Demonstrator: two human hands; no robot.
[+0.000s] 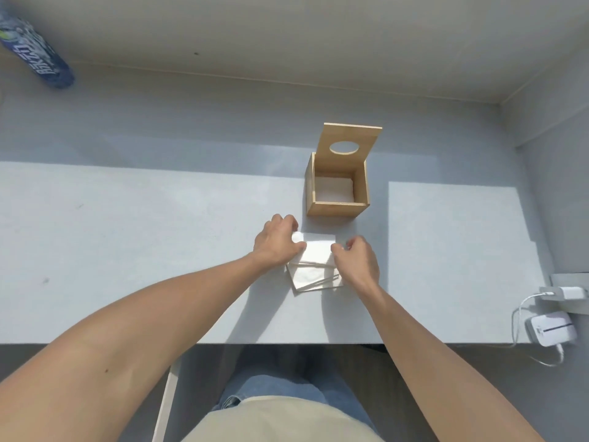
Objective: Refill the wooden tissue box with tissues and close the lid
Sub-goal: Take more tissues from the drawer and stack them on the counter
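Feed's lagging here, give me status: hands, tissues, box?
Left hand and right hand both on the tissues on the table, pinching opposite edges. Box open, lid up, some tissue inside. Path clear.

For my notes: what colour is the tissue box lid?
Light tan wood, plain, with an oval hole; the lid shows in the head view.

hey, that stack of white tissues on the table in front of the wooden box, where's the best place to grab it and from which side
Probably by its left and right edges, from above. The loose stack of white folded tissues lies flat and slightly fanned, so pinching both sides keeps it together. The left hand and right hand are already there.
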